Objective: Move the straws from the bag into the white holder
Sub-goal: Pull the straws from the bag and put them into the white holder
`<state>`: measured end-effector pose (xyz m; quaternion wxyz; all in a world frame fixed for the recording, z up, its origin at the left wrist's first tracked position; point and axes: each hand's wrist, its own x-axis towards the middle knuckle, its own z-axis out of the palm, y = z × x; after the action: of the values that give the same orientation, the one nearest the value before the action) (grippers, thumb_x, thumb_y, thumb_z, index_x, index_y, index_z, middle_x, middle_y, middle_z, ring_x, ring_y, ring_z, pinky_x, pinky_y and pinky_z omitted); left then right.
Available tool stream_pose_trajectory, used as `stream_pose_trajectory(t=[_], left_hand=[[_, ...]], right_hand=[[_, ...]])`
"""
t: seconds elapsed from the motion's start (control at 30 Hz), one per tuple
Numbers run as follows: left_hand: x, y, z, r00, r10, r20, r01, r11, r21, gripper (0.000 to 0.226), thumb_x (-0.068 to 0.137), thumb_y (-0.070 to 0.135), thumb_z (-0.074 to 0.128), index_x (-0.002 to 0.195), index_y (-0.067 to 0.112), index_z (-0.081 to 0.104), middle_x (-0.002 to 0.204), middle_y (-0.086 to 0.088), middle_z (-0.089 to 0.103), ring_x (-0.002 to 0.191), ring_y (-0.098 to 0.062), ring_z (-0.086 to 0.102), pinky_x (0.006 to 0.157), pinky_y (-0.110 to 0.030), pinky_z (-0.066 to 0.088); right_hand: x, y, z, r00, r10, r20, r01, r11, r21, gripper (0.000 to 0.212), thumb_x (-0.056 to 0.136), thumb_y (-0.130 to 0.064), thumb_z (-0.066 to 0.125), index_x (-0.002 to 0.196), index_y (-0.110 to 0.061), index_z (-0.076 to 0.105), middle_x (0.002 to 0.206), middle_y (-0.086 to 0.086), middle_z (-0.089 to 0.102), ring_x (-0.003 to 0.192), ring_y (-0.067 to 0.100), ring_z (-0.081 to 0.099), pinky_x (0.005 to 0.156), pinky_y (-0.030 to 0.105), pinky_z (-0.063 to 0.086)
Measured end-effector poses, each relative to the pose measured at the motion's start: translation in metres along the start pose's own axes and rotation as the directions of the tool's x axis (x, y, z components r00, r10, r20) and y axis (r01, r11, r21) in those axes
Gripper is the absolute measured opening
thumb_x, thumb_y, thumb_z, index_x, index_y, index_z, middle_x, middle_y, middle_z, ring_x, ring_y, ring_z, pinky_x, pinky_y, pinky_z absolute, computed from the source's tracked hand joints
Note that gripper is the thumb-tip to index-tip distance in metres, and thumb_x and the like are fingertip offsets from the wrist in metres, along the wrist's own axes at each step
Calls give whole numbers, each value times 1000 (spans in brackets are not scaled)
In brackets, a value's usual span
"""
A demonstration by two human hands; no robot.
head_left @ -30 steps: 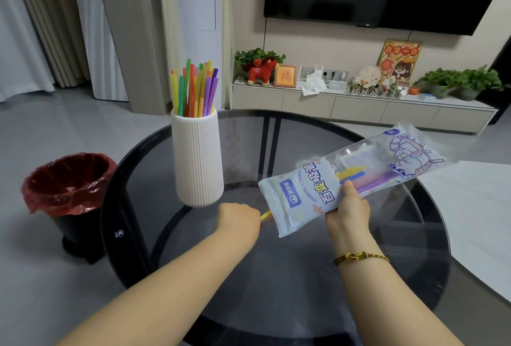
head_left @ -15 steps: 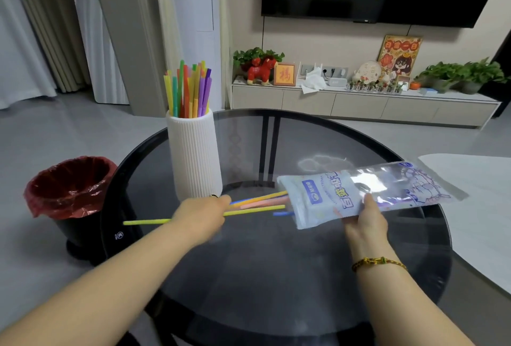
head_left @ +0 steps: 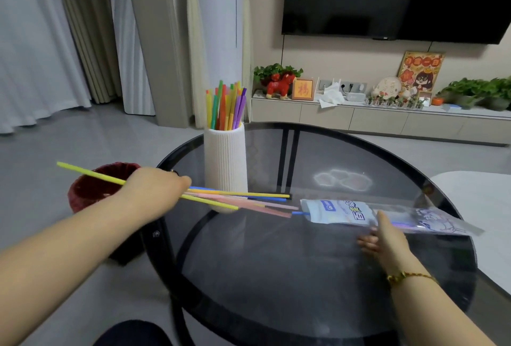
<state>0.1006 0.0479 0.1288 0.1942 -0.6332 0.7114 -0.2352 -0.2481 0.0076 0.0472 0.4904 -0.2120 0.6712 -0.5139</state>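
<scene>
Pulling back, your left hand (head_left: 157, 191) drew its gripped straws (head_left: 249, 202) clear of the bag (head_left: 343, 214), which your right hand (head_left: 387, 240) lowered toward the worktop (head_left: 276, 276), its hold impossible to tell, so the bundle, in front of the white holder (head_left: 225, 160), seemed ready to go in.

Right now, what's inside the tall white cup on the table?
Colourful straws stand inside the white holder: yellow, green, orange and purple tops stick out above its rim. Its ribbed wall hides their lower parts and the bottom.
</scene>
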Motion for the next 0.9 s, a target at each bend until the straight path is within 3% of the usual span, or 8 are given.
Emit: stream_pose_trajectory(t=[0.1, 0.2, 0.33, 0.47, 0.53, 0.67, 0.77, 0.9], left_hand=[[-5, -13, -7, 1000, -18, -9, 19, 998, 64, 21, 90, 8, 35, 107, 18, 43, 96, 2, 58, 95, -23, 62, 52, -27, 33], [-8, -22, -21, 1000, 5, 21, -8, 989, 147, 20, 91, 9, 35, 108, 19, 43, 106, 1, 59, 96, -22, 63, 45, -26, 25], [-10, -29, -47, 998, 70, -8, -67, 975, 213, 19, 91, 9, 35, 106, 18, 42, 103, -1, 60, 93, -24, 63, 41, -26, 21], [-17, -27, -70, 983, 160, -91, -137, 966, 220, 16, 91, 10, 35, 103, 18, 42, 90, -1, 58, 83, -26, 61, 45, -28, 27], [-19, -26, -78, 975, 192, -111, -164, 961, 221, 13, 92, 12, 34, 101, 17, 41, 70, 2, 43, 70, -25, 52, 41, -26, 22], [-23, -23, -80, 961, 239, -140, -212, 960, 185, 10, 93, 17, 35, 101, 17, 41, 78, -1, 50, 75, -27, 56, 48, -29, 33], [-23, -20, -77, 948, 271, -164, -248, 957, 151, 16, 94, 27, 33, 103, 16, 42, 99, -3, 58, 86, -26, 60, 55, -31, 37], [-17, -18, -69, 937, 211, -279, -181, 975, 131, 33, 93, 38, 32, 121, 20, 34, 116, 1, 52, 99, -22, 59, 56, -30, 34]], right_hand=[[-5, 3, -11, 999, 20, 41, -4, 933, -360, 50, 89, -46, 43, 65, -2, 50, 58, 12, 48, 47, 22, 42, 42, 25, 33], [-20, -2, -8, 964, -245, 101, 234, 609, -758, 31, 89, -23, 48, 79, 5, 56, 74, 20, 60, 68, 30, 54, 58, 32, 39], [-56, -13, 32, 749, -552, 366, 657, 551, -514, 15, 82, -22, 60, 77, -9, 55, 75, 2, 54, 74, 20, 50, 67, 31, 37], [-94, -15, 76, 389, -467, 794, 918, 124, -377, 69, 71, -37, 70, 130, -19, 39, 122, -7, 47, 113, 12, 41, 102, 26, 26], [-102, -14, 91, 339, -388, 857, 926, -23, -376, 73, 71, -40, 68, 132, -22, 35, 127, -2, 50, 115, 17, 43, 110, 33, 20], [-108, -10, 99, 384, -335, 861, 923, 112, -368, 13, 78, -31, 61, 73, -34, 49, 70, -9, 57, 69, 16, 51, 65, 28, 42], [-105, -6, 100, 432, -324, 842, 897, 255, -362, 35, 85, -26, 53, 54, -27, 36, 53, -9, 41, 53, 15, 44, 54, 29, 36], [-94, -2, 94, 460, -346, 818, 887, 132, -443, 34, 89, -28, 45, 58, -25, 33, 55, -8, 37, 64, 21, 38, 53, 31, 29]])
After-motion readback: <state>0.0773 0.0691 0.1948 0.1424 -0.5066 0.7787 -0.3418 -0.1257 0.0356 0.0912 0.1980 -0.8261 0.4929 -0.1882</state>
